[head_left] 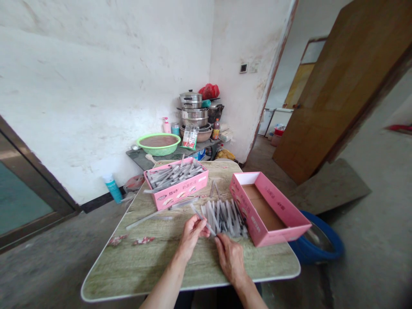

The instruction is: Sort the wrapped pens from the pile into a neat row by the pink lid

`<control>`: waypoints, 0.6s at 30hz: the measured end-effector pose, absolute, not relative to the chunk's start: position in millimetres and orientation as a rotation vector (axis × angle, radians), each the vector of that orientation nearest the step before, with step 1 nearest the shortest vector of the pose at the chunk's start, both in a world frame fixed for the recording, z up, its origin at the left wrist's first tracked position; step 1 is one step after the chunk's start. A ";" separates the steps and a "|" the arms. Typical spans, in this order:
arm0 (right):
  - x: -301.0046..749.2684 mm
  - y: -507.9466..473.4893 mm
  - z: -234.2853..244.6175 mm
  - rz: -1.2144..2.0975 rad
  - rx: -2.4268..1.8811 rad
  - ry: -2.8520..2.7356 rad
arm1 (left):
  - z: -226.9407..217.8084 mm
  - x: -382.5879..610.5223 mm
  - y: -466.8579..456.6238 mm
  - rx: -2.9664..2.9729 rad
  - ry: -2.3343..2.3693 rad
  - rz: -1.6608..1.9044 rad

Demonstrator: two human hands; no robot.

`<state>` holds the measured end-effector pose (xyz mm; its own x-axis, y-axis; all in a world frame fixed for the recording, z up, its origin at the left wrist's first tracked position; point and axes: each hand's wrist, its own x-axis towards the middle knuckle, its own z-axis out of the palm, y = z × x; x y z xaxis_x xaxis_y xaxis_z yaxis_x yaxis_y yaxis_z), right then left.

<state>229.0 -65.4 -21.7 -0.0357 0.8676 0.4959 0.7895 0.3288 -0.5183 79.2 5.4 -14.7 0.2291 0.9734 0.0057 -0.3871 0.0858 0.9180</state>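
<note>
On the table (pixel 116 266), a pink box (pixel 273 201) stands right of the tube row (pixel 227 216), a tube-filled box (pixel 180 192) beyond the row's left, and at the row's near-left edge my left hand (pixel 192 232) and right hand (pixel 232 258) pinch one tube (pixel 210 230).

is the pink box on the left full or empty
Full: the pink box on the left holds translucent sticks heaped to its rim, some jutting over it.

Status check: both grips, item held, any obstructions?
Left grip pinching a slim translucent piece; right grip at its near end. Similar pieces piled beside the right-hand pink box. Nothing visibly blocking either.
</note>
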 end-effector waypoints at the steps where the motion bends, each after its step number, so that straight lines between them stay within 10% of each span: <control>1: 229.4 -65.4 -22.9 0.127 -1.470 -1.822 | -14.6 79.2 5.5 0.981 0.767 1.178; 18: 229.5 -66.8 -27.1 0.230 -1.463 -1.805 | -17.8 77.8 8.0 0.992 0.753 1.146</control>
